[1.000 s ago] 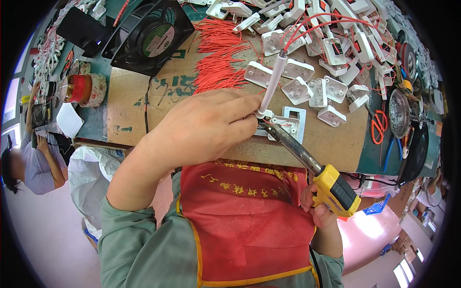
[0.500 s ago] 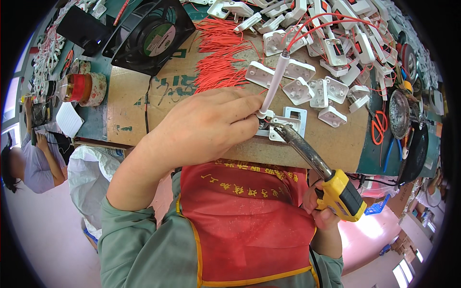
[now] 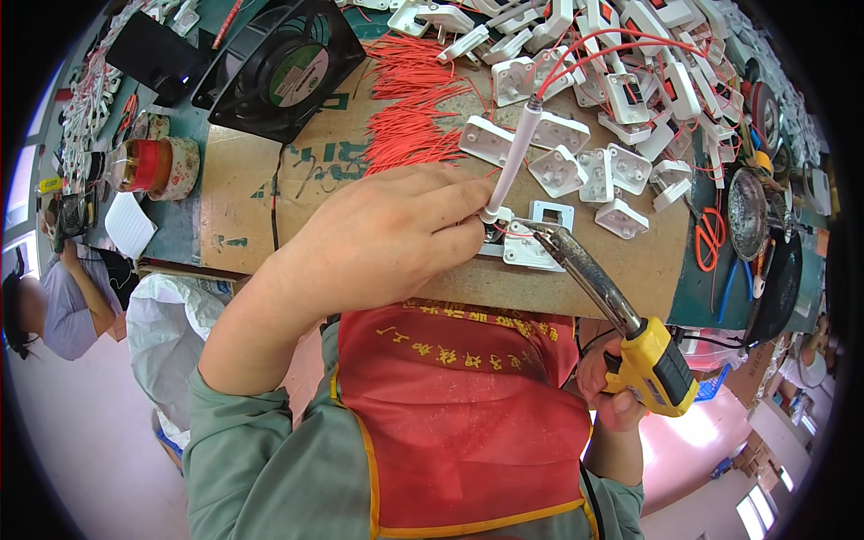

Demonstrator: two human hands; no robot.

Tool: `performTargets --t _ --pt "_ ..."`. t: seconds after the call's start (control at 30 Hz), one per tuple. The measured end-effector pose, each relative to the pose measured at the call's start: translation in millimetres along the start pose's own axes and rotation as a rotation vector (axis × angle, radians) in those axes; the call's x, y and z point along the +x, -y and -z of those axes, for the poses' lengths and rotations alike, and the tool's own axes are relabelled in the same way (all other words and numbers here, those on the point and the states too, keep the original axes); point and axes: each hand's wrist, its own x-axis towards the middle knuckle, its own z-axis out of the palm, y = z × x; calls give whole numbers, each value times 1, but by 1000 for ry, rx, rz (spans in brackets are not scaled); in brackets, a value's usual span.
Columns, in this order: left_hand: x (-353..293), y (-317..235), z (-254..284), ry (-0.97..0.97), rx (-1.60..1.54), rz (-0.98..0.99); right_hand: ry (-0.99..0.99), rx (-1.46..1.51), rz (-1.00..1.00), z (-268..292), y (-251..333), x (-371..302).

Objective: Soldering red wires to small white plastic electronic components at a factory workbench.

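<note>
My left hand (image 3: pixel 396 236) pinches the lower end of a white tube (image 3: pixel 516 155) that stands tilted, with red wires (image 3: pixel 562 70) coming out of its top. Below the fingertips, a small white housing is partly hidden by the hand. Beside it lies a white plastic plate (image 3: pixel 531 254) with a thin red wire across it. In my right hand (image 3: pixel 605 382) is a yellow-and-black soldering gun (image 3: pixel 655 364), gripped by its handle. Its long dark metal barrel (image 3: pixel 585 270) points up-left, and the tip is over the plate, a little right of the tube's base.
Cut red wires (image 3: pixel 409 108) lie in a pile behind my left hand. Several white plastic shells (image 3: pixel 558 169) spread to the right of it. A black fan (image 3: pixel 283 67) stands at back left, near a jar (image 3: pixel 142 166). Orange-handled scissors (image 3: pixel 710 238) lie at right.
The soldering gun has shifted right, its tip drawing away from the tube's base. My left hand and the tube stay in place.
</note>
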Motion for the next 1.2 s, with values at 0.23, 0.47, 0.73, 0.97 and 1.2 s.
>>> performTargets --t 0.23,0.47,0.73,0.97,1.2 --pt "2 0 1 2 11 -9 -36 23 -18 -2 4 -1" --pt "1 1 0 -11 16 -13 -65 36 1 -3 2 -1" --pt "1 1 0 -7 16 -13 -62 48 -4 -2 4 1" --pt "1 1 1 15 13 3 -80 58 19 -1 1 0" --pt "-3 6 18 -59 -128 154 -89 28 84 4 -1 -1"
